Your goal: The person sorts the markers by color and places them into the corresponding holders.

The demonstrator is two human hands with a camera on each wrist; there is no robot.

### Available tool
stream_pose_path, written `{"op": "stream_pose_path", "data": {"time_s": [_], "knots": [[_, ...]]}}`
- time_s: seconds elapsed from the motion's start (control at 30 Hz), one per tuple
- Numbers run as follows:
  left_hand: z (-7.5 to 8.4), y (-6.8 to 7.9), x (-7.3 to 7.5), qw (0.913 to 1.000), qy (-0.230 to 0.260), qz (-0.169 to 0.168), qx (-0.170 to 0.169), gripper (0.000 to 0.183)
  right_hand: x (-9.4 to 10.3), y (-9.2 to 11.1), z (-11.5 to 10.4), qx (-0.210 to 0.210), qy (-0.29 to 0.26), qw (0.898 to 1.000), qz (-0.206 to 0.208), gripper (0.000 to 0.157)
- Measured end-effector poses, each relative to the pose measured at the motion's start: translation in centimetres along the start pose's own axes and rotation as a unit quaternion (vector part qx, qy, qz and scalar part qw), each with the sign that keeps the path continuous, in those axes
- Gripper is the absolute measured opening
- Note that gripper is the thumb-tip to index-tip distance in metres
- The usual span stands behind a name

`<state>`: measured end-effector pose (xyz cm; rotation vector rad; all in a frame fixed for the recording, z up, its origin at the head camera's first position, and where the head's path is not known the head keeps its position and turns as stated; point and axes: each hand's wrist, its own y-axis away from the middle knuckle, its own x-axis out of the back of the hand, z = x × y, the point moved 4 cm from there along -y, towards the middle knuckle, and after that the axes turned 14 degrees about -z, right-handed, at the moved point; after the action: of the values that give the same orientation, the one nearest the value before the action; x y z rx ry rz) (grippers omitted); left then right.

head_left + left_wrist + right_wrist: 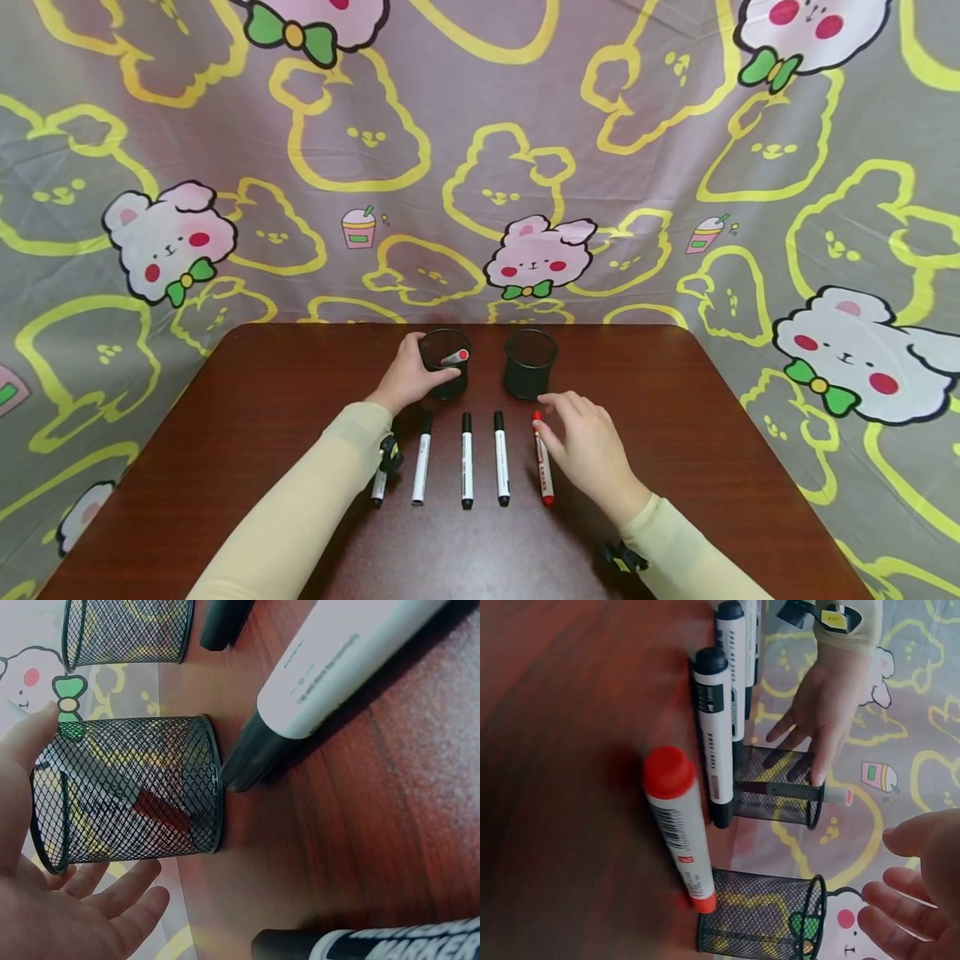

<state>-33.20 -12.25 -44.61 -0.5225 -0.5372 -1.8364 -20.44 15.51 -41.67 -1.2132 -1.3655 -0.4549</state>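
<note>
**Steadying one mesh cup, reaching for the red marker**

Bracing the left mesh pen cup [446,363] w/ the left hand [408,375]: fingers lie loosely along the cup's wall, thumb near the rim, not clamped tight. A red-capped marker [455,357] leans inside, cap poking above the rim, just above frame centre. Right hand [588,446] hovers relaxed and spread, holding nothing, fingertips just beside the top of the red marker [543,458] lying on the table [225,467], centre-right of the head view.

Doing the step well, imo: pinch that marker mid-barrel w/ thumb + two fingers, lift straight up so it doesn't roll into the neighbouring black-capped marker [501,457], then tip it cap-up over a cup. Keep the left palm against the cup; light wire mesh prob. slides easily on polished wood.

Materials: both cups, incl. the empty right mesh cup [530,363], are black wire mesh, cylindrical, see-through. Markers are smooth plastic cylinders, white barrels w/ printed text, black or red caps; four black ones lie in a row, roughly parallel, left of the red. Table is glossy reddish-brown wood w/ rounded corners. Backdrop cloth [675,167] is soft, creased, printed w/ cartoon bunnies.
</note>
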Motion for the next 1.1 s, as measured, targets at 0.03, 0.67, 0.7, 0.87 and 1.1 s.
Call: {"op": "stream_pose_path", "data": {"time_s": [0.03, 0.67, 0.7, 0.87, 1.1], "knots": [[0.0, -0.1, 0.0, 1.0, -0.004, 0.001, -0.001, 0.096, -0.1, 0.1, 0.0, -0.002, 0.002, 1.0, -0.005, 0.034], [-0.3, -0.2, 0.0, 1.0, -0.009, 0.002, 0.0, 0.096, -1.5, 2.7, -0.3, -0.009, 0.038, 0.997, -0.068, 0.038], [-0.2, -0.2, 0.0, 1.0, -0.008, 0.002, 0.001, 0.096, -1.6, 2.8, -0.3, -0.007, 0.039, 0.997, -0.07, 0.04], [-0.2, -0.2, 0.0, 1.0, -0.005, 0.001, -0.002, 0.096, -2.1, 3.3, -0.5, -0.01, 0.055, 0.995, -0.082, 0.044], [-0.3, -0.2, 0.0, 1.0, -0.004, 0.002, -0.001, 0.095, -2.7, 4.0, -0.6, -0.02, 0.06, 0.993, -0.103, 0.046]]}}
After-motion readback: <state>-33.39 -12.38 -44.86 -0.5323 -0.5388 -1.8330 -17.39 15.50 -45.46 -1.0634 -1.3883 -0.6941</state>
